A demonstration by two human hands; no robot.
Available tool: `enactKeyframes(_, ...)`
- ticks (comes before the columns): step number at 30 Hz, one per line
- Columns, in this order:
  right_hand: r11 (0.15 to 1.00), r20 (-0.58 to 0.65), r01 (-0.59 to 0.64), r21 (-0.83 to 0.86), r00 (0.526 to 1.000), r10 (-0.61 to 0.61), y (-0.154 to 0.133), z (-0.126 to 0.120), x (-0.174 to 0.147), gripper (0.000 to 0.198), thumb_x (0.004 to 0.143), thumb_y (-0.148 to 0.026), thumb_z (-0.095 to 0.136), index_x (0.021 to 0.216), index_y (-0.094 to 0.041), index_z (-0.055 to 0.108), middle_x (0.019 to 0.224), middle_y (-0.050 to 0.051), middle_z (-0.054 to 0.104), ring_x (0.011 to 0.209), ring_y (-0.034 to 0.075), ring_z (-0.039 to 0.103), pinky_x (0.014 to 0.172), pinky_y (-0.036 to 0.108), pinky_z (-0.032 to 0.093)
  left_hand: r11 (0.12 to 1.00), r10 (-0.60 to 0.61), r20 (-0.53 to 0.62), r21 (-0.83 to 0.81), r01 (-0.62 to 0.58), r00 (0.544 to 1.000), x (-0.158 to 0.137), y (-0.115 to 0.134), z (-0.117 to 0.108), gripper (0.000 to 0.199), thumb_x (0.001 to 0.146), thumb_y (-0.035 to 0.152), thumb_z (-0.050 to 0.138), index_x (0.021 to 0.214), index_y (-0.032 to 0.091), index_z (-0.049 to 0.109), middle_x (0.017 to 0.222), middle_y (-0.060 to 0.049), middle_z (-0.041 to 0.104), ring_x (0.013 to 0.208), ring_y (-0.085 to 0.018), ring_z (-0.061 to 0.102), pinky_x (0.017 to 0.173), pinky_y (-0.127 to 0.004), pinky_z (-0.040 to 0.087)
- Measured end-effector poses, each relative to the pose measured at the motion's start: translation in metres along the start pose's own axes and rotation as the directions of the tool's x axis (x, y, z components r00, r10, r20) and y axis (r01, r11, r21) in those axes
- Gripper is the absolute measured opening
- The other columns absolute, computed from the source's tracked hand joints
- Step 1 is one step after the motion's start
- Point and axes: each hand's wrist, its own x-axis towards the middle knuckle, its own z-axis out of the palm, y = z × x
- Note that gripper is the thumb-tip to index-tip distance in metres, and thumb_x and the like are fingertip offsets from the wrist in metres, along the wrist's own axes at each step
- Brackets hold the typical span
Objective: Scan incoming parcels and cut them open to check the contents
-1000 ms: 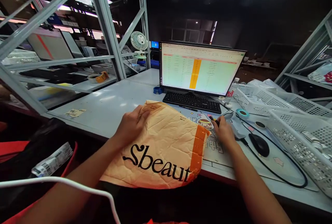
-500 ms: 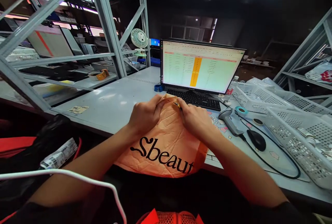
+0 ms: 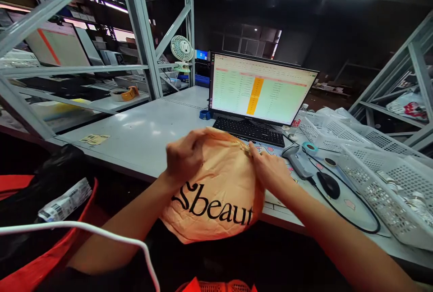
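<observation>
An orange mailer bag [image 3: 219,179] with black lettering "Sbeaut" hangs in front of me at the desk's front edge. My left hand [image 3: 184,154] is closed on its upper left corner. On the upper right edge, my right hand [image 3: 269,163] pinches the rim, where a pale crumpled strip shows. Between the two hands the top edge bows out toward the keyboard [image 3: 248,130]. What the bag holds, if anything, is hidden.
A monitor [image 3: 262,87] stands behind the keyboard. To the right lie a barcode scanner [image 3: 297,162], a mouse [image 3: 328,185] and white plastic baskets [image 3: 385,184] with small bottles. A white cable [image 3: 84,225] crosses the lower left. Metal shelving [image 3: 142,30] rises at left.
My hands have moved apart, left hand leftward and right hand rightward and down. The bag's top edge, bunched between them before, is now spread wider.
</observation>
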Motion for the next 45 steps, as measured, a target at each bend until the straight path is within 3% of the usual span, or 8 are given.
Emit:
enactKeyframes(4, 0.956, 0.218, -0.28, -0.085, 0.931, 0.292, 0.082, 0.051, -0.026, 0.061, 0.104, -0.017, 0.036, 0.165, -0.018, 0.042, 0.107, 0.023, 0.077, 0.1, 0.038, 0.076, 0.085, 0.049, 0.057, 0.968, -0.208, -0.374, 0.052, 0.245, 0.904, 0.021, -0.027, -0.034, 0.032, 0.102, 0.033, 0.056, 0.074, 0.02, 0.047, 0.067, 0.004, 0.044, 0.063, -0.011, 0.04, 0.063, -0.032, 0.028)
enactKeyframes(11, 0.925, 0.125, -0.378, -0.04, 0.916, 0.38, 0.121, 0.105, -0.041, 0.06, 0.11, -0.044, 0.039, 0.162, -0.015, 0.048, 0.131, 0.026, 0.067, 0.122, 0.042, 0.067, 0.1, 0.054, 0.053, 0.956, -0.28, -0.339, -0.016, 0.292, 0.898, 0.008, -0.04, -0.03, 0.035, 0.101, 0.039, 0.056, 0.074, 0.024, 0.039, 0.067, 0.004, 0.035, 0.061, -0.013, 0.035, 0.062, -0.033, 0.025)
enactKeyframes(17, 0.958, -0.27, -0.103, 0.267, 0.947, 0.177, 0.054, 0.044, -0.018, 0.045, 0.108, -0.034, 0.046, 0.145, -0.014, 0.063, 0.132, 0.021, 0.067, 0.123, 0.035, 0.063, 0.109, 0.051, 0.05, 0.962, -0.265, -0.265, -0.005, 0.274, 0.927, -0.009, -0.027, -0.017, 0.027, 0.099, 0.039, 0.058, 0.079, 0.025, 0.047, 0.06, 0.004, 0.038, 0.054, -0.015, 0.037, 0.057, -0.033, 0.029)
enactKeyframes(22, 0.81, -0.68, 0.528, 0.256, 0.694, -0.238, -0.044, -0.029, -0.001, 0.039, 0.109, -0.027, 0.047, 0.143, -0.023, 0.064, 0.139, 0.012, 0.066, 0.131, 0.028, 0.057, 0.115, 0.048, 0.047, 0.969, -0.212, -0.229, 0.074, 0.234, 0.95, -0.012, -0.02, -0.02, 0.026, 0.098, 0.048, 0.056, 0.086, 0.025, 0.057, 0.057, 0.002, 0.044, 0.053, -0.017, 0.043, 0.057, -0.033, 0.035)
enactKeyframes(28, 0.868, -0.652, 0.473, 0.154, 0.708, -0.27, -0.095, -0.032, 0.037, 0.059, 0.104, -0.023, 0.053, 0.162, -0.03, 0.048, 0.145, 0.014, 0.056, 0.129, 0.034, 0.048, 0.108, 0.054, 0.045, 0.989, -0.041, -0.187, 0.134, 0.067, 0.982, -0.016, -0.04, -0.029, 0.031, 0.097, 0.052, 0.056, 0.085, 0.023, 0.06, 0.059, 0.001, 0.053, 0.051, -0.016, 0.05, 0.057, -0.03, 0.04)
enactKeyframes(38, 0.846, -0.497, 0.512, -0.146, 0.702, -0.51, -0.079, -0.072, 0.058, 0.029, 0.108, -0.036, 0.057, 0.133, -0.026, 0.064, 0.144, 0.015, 0.051, 0.128, 0.034, 0.041, 0.105, 0.05, 0.038, 0.985, 0.113, -0.121, 0.147, -0.095, 0.986, 0.009, -0.064, -0.021, 0.036, 0.105, 0.049, 0.049, 0.092, 0.021, 0.067, 0.069, -0.001, 0.065, 0.055, -0.014, 0.054, 0.059, -0.029, 0.039)
enactKeyframes(42, 0.755, -0.483, 0.634, -0.168, 0.614, -0.624, -0.069, -0.084, 0.064, 0.025, 0.107, -0.045, 0.06, 0.116, -0.023, 0.068, 0.142, 0.013, 0.052, 0.136, 0.033, 0.038, 0.112, 0.051, 0.034, 0.991, 0.013, -0.05, 0.134, -0.007, 0.999, 0.044, -0.065, -0.003, 0.04, 0.108, 0.048, 0.047, 0.094, 0.019, 0.072, 0.067, -0.001, 0.061, 0.058, -0.014, 0.051, 0.062, -0.031, 0.034)
enactKeyframes(45, 0.763, -0.448, 0.645, -0.044, 0.67, -0.592, -0.069, -0.082, 0.074, 0.033, 0.108, -0.048, 0.057, 0.108, -0.02, 0.072, 0.128, 0.013, 0.058, 0.128, 0.032, 0.045, 0.107, 0.049, 0.039, 0.989, -0.127, 0.077, 0.091, 0.12, 0.989, 0.075, -0.064, 0.018, 0.038, 0.106, 0.046, 0.052, 0.087, 0.019, 0.072, 0.068, -0.002, 0.061, 0.062, -0.016, 0.053, 0.063, -0.032, 0.032)
